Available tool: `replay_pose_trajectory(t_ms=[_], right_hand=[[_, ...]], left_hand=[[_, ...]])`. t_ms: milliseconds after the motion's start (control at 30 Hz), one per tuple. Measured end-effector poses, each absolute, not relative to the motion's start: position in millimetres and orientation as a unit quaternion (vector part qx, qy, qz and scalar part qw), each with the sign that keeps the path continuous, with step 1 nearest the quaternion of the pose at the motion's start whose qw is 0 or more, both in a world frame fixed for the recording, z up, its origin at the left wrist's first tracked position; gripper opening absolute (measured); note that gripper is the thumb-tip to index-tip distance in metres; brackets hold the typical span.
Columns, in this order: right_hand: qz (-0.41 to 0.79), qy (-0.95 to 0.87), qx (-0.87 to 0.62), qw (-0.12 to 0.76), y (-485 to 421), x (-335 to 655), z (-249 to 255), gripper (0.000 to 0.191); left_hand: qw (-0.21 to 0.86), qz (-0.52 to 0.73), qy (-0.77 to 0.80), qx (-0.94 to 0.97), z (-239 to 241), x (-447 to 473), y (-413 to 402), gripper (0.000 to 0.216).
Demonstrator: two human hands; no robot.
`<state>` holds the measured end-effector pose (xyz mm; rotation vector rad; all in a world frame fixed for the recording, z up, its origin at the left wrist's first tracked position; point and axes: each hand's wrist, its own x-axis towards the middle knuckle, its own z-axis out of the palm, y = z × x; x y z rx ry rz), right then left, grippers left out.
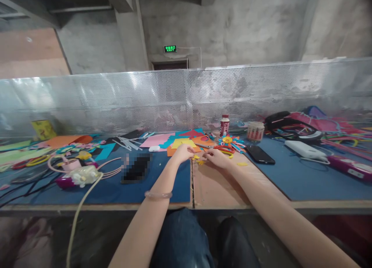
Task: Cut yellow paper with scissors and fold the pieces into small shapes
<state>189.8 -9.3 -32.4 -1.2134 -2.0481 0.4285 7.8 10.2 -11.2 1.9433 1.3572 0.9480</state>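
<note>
Both my hands meet over the tan board in the middle of the table. My left hand (183, 152) has its fingers bent together over the edge of a yellow paper sheet (176, 143); whatever is in the fingertips is too small to tell. Small yellow paper pieces (198, 162) lie between the two hands. Facing it from the right, my right hand (217, 158) is closed, fingertips beside those pieces. Just behind it lies a pair of scissors (226, 148) with red and yellow handles. One more yellow scrap (242, 164) rests right of my right wrist.
A paper flower (227, 140), a bottle (224, 125) and a clear jar (255, 131) stand behind. A black phone (260, 154) and white power bank (305, 149) lie right. Leftward are a power strip with plugs (84, 175) and coloured paper (158, 140). A perforated metal screen (116, 101) borders the back.
</note>
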Motion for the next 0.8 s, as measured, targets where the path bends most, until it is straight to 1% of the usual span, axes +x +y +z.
replay_pose_trajectory(t_ms=[200,267,333,467,600,700,800], right_hand=[[0.202,-0.839,-0.399,0.31,-9.3,188.3,-38.1,0.026],[0.19,-0.854,-0.375,0.307,-6.8,188.7,-39.8,0.02],[0.165,-0.854,-0.385,0.309,-4.2,189.3,-40.7,0.016],[0.125,-0.843,-0.434,0.294,-2.0,191.1,-39.3,0.019],[0.109,-0.85,-0.425,0.293,-3.3,192.6,-35.9,0.023],[0.094,-0.843,-0.436,0.301,-5.0,192.8,-33.5,0.025],[0.094,-0.84,-0.442,0.302,-6.7,192.5,-31.7,0.023]], left_hand=[[0.272,0.344,0.506,0.743,-12.2,5.8,11.5,0.019],[0.27,0.342,0.514,0.739,-10.8,5.5,10.9,0.021],[0.262,0.35,0.528,0.728,-8.6,5.5,9.4,0.021],[0.26,0.354,0.547,0.713,-6.0,5.1,5.5,0.022],[0.269,0.274,0.558,0.735,-8.0,3.1,3.7,0.022],[0.251,0.233,0.544,0.766,-9.9,1.4,5.2,0.02],[0.192,0.257,0.523,0.79,-11.0,0.7,8.8,0.018]])
